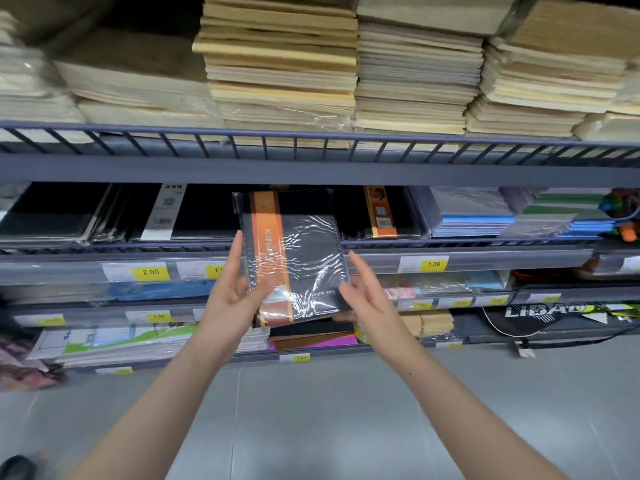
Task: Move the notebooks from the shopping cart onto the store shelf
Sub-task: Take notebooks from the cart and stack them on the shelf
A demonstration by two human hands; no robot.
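One black notebook pack point(294, 258) with an orange stripe, wrapped in shiny plastic, is held up in front of the middle shelf point(311, 174). It may be more than one book. The left hand point(232, 292) grips its lower left corner. The right hand point(367, 292) touches its right edge, fingers straight.

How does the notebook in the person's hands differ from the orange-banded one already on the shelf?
The held notebook is in front of the shelf rail, gripped by the left hand; the shelved notebook lies behind it. The held one shows its whole cover; the shelved one is partly hidden. Both are black with orange bands.
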